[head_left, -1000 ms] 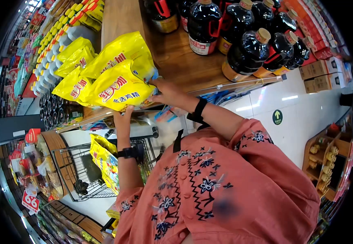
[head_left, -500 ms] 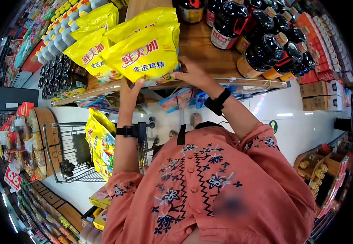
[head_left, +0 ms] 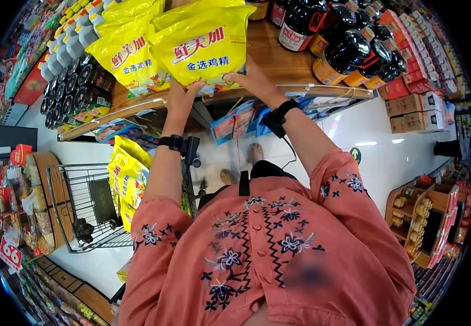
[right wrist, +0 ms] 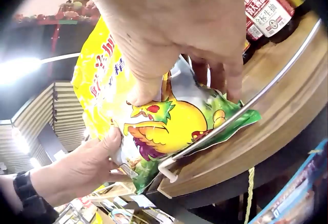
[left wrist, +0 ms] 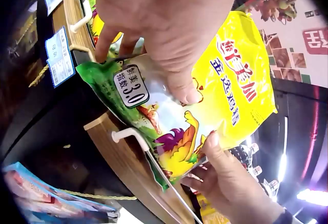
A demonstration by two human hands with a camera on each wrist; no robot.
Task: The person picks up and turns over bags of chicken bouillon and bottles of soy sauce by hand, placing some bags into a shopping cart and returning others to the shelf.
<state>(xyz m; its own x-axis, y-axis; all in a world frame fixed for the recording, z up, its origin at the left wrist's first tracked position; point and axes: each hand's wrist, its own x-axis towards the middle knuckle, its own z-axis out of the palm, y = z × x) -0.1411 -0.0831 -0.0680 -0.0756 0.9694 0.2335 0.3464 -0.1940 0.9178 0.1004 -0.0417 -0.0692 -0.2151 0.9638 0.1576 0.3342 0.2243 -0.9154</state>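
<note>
A yellow bag of chicken bouillon (head_left: 205, 51) stands at the front edge of a wooden shelf (head_left: 284, 70). My left hand (head_left: 180, 103) grips its lower left side, thumb on the printed front. At the lower right side, my right hand (head_left: 258, 81) holds it the same way, its thumb also across the front. Matching bags stand close around it; the one to the left (head_left: 124, 57) overlaps its edge. In the right wrist view, the bag's green bottom seam (right wrist: 233, 124) lies along a thin metal rail (right wrist: 256, 95) on the shelf edge.
Dark soy sauce bottles (head_left: 341, 54) stand to the right on the shelf, dark-lidded jars (head_left: 78, 89) to the left. Below left is a shopping cart (head_left: 64, 185) with a yellow bag (head_left: 129, 176) in it. Blue packets (head_left: 235, 119) hang beneath the shelf edge.
Both hands keep their grip while the bag shifts right and comes more upright, showing more of the bag on its left. The head view has also turned and moved.
</note>
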